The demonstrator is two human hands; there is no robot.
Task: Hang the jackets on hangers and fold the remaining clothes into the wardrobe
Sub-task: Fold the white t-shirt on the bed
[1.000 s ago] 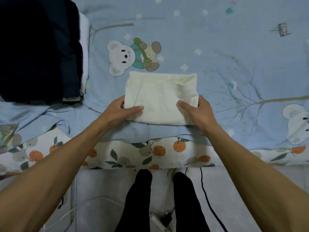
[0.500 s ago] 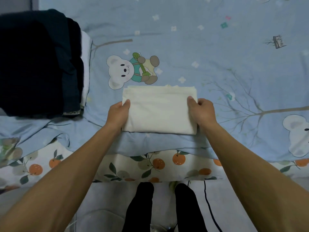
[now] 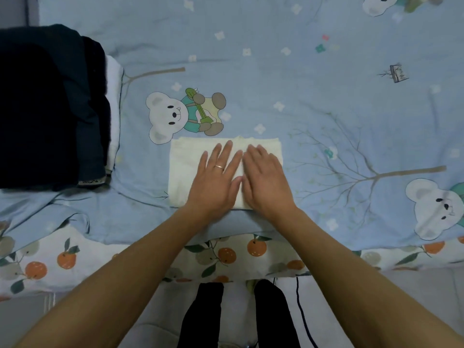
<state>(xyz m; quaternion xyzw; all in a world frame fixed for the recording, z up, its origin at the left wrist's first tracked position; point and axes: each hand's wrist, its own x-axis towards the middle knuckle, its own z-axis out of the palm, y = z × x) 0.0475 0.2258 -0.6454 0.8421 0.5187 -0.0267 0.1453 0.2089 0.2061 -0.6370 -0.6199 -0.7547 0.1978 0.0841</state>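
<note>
Both hands flat now, left hand (image 3: 217, 177) and right hand (image 3: 266, 179) side by side, fingers straight, grip open, pressing the folded cream cotton garment (image 3: 185, 169) on the blue bear-print bed sheet (image 3: 301, 84), near the stack of dark folded clothes (image 3: 50, 109) at left.

folded cloth (image 3: 185, 169) on bed (image 3: 326, 121), under both hands; clothes pile (image 3: 50, 109) left.
</note>
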